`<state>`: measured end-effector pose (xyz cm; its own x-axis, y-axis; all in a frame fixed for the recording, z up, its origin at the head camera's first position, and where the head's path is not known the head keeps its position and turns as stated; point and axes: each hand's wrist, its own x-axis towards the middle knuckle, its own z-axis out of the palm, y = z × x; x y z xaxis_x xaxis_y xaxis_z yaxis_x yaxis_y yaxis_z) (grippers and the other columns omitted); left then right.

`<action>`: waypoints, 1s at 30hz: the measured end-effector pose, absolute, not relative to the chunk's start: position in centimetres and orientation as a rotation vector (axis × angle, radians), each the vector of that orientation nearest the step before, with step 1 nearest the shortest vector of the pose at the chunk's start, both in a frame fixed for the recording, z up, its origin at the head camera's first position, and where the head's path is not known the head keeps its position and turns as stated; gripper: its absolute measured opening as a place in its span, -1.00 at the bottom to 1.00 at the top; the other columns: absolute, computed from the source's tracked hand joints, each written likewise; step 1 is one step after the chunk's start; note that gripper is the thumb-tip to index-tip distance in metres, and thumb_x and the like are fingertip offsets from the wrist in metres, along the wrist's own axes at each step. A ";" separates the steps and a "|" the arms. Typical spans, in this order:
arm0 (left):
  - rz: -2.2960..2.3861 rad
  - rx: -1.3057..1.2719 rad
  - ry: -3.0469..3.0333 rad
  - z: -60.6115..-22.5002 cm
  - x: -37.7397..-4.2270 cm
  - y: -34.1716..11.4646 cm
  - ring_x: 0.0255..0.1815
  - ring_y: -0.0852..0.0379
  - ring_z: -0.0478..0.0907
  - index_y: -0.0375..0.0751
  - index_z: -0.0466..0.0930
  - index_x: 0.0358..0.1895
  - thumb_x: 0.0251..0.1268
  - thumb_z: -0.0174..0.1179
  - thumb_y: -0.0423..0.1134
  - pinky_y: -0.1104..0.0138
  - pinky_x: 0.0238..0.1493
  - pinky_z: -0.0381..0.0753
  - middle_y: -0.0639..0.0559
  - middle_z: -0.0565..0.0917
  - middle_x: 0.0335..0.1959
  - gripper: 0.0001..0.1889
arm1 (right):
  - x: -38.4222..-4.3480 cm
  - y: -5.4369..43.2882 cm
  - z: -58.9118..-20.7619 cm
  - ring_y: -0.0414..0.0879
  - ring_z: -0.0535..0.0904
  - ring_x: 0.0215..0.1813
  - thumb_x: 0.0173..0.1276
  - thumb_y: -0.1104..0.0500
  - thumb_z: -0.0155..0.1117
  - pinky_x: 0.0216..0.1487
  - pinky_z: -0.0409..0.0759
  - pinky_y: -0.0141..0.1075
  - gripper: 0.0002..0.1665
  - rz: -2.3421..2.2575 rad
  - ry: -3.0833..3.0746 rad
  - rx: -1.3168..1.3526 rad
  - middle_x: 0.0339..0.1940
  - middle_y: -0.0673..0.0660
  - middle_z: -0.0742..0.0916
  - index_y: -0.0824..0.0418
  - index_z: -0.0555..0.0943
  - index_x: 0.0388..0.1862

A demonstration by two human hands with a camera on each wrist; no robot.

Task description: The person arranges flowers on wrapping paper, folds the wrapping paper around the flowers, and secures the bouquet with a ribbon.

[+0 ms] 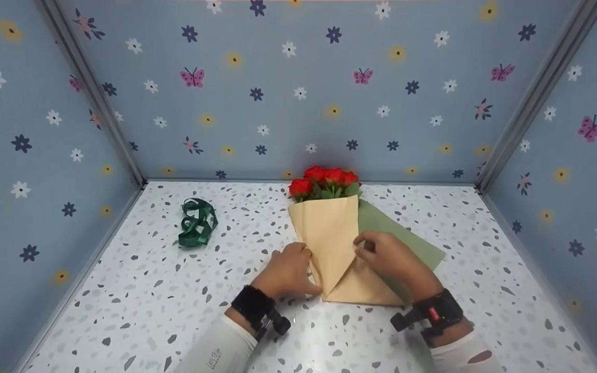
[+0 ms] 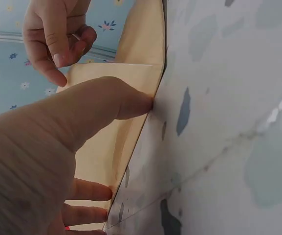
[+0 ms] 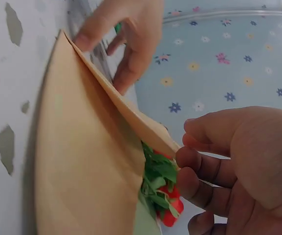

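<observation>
A bouquet of red artificial-looking roses (image 1: 333,175) with green leaves (image 1: 329,192) lies right of centre on the terrazzo-patterned tabletop (image 1: 138,300), its blooms by the far wall (image 1: 298,119). Smooth tan wrapping paper (image 1: 329,223) covers the stems, its left part tapering to a point at the near end, its right part a flat triangular fold. A sage-green sheet (image 1: 404,233) juts out rightward from beneath. The long axis runs near to far, flowers pointing far. The hands are apart: the left hand (image 1: 290,269), thumb and fingers spread, touches the paper's left edge; the right hand (image 1: 392,256) has bent fingers at the upper flap's right edge, whether pinching I cannot tell. Dark green ribbon (image 1: 193,240) lies far left.
</observation>
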<state>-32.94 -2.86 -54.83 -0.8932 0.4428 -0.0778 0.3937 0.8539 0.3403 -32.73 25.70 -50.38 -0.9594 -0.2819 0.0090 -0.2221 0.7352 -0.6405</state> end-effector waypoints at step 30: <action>0.510 1.072 2.745 -55.1 -31.9 -1.5 0.90 -0.05 0.19 -0.04 0.54 0.68 0.49 0.16 -0.21 -0.02 0.84 0.29 0.07 0.42 0.79 -0.32 | -34.0 40.4 -51.5 0.07 0.66 -0.28 0.68 -0.19 0.26 -0.30 0.62 -0.13 -0.22 -0.812 2.702 0.515 -0.24 0.26 0.68 0.58 0.55 0.28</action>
